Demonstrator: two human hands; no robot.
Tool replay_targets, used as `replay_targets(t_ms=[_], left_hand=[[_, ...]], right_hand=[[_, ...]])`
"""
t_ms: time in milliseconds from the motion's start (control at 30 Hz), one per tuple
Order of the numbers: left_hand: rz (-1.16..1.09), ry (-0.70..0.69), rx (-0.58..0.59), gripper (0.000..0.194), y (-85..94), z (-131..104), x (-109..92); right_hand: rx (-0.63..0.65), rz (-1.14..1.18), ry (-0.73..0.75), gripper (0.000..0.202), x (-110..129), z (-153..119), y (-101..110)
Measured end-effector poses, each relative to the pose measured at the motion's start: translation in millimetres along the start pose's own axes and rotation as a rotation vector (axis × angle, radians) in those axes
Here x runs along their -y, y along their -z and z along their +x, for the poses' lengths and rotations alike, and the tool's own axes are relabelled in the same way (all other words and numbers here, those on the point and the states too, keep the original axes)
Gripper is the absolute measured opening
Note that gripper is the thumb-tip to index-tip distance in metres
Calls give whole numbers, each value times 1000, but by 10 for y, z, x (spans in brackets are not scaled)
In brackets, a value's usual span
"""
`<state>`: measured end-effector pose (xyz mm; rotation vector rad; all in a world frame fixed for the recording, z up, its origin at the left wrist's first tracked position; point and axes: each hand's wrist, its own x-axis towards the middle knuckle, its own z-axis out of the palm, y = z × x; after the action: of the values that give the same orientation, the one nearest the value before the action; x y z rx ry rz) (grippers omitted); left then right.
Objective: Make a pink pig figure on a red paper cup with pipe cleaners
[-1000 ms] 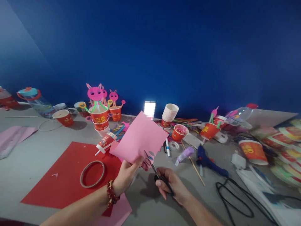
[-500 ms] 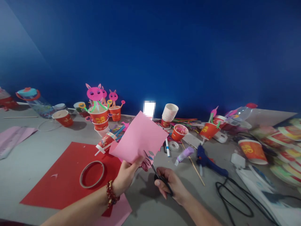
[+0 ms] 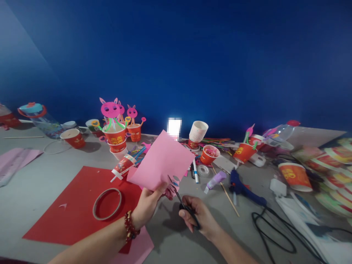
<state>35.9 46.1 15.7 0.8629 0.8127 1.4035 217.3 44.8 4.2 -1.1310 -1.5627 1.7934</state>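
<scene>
A pink paper sheet (image 3: 165,157), raised above the table, is pinched at its lower edge by my left hand (image 3: 150,205), which wears a beaded bracelet. My right hand (image 3: 199,216) is closed round the black handles of the scissors (image 3: 180,198). The blades point up and left and meet the paper beside a cut-out notch. Crumpled pink paper shows by my left fingertips. Under my left forearm lie a red sheet (image 3: 68,205) and another pink sheet (image 3: 143,244). A tape ring (image 3: 107,204) rests on the red sheet.
Cups with pink animal faces (image 3: 114,134) stand at the back left. Stacked white cups (image 3: 198,131) and a cup of pink scraps (image 3: 210,154) are behind my hands. To the right lie a glue stick (image 3: 216,181), a blue glue gun (image 3: 244,190) and its black cable.
My right hand and the scissors have shifted slightly left. The right side of the pink sheet has also moved a little left. My left hand keeps its hold.
</scene>
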Motion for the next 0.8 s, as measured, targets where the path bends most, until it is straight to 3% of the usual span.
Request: replay_targets(t_ms=[367, 567, 700, 800], left_hand=[[-29, 46, -48, 27, 46, 60, 32], [-11, 46, -100, 30, 86, 120, 26], [-2, 23, -121, 28, 144, 175, 36], [22, 9, -111, 27, 191, 202, 34]], right_hand=[[10, -32, -10, 62, 53, 19, 88], [92, -117, -55, 54, 45, 17, 145], [78, -335, -104, 42, 193, -55, 238], [-47, -684, -59, 39, 389, -207, 340]])
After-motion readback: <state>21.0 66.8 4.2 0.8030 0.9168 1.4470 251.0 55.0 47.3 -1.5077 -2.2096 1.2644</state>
